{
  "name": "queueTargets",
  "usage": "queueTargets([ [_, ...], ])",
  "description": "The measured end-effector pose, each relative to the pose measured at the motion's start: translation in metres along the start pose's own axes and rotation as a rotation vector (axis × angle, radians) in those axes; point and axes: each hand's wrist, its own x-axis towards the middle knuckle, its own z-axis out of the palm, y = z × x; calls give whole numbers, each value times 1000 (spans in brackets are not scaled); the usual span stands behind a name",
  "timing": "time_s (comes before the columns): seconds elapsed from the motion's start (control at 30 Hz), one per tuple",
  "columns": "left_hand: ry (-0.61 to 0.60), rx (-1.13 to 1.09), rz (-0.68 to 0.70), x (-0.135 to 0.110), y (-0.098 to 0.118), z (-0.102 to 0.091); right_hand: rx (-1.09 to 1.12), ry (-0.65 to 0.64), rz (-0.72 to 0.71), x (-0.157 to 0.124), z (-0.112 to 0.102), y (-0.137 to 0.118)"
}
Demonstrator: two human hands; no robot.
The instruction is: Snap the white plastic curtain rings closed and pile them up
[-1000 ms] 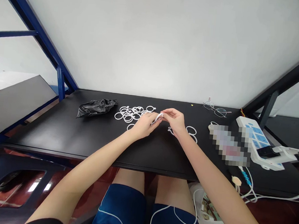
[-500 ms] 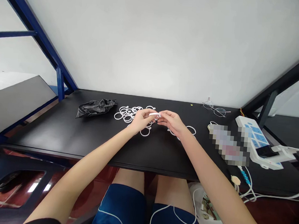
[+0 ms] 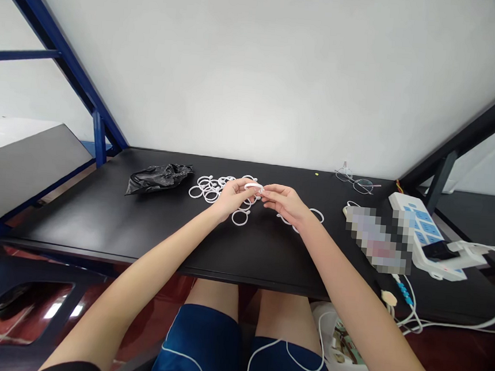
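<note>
My left hand (image 3: 231, 198) and my right hand (image 3: 286, 203) meet above the middle of the black table (image 3: 98, 213). Both pinch one white plastic ring (image 3: 253, 186), held flat between the fingertips. A heap of several white rings (image 3: 212, 188) lies just left of my left hand. One ring (image 3: 240, 218) lies below that hand. A few more rings (image 3: 316, 216) lie to the right of my right hand.
A crumpled black plastic bag (image 3: 160, 176) sits left of the ring heap. Wire-rimmed glasses (image 3: 356, 182) lie at the back right. A white power strip (image 3: 425, 235) with plugs and cables sits at the right edge, beside a blurred-out object (image 3: 377, 240).
The ring has turned from upright to lying flat between my fingertips. Both hands drifted slightly left and toward the heap, and the ring under my left hand came into view.
</note>
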Motion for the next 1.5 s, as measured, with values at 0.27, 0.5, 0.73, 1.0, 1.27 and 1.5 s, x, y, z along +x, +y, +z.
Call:
queueTargets([
  [0.27, -12, 14, 11, 0, 1, 0, 25, -11, 3, 1, 0, 2],
  [0.5, -17, 15, 35, 1, -3, 0, 19, 10, -21, 1, 1, 1],
  [0.73, -21, -7, -10, -3, 4, 4, -1, 110, -109, 0, 3, -2],
  [1.0, -29, 101, -111, -4, 11, 7, -138, 110, -235, 1, 4, 2],
  [1.27, -98, 226, -46, -4, 9, 5, -150, 88, -266, 1, 3, 5],
  [1.5, -183, 174, -159, -3, 8, 2, -122, 120, -241, 1, 5, 1],
])
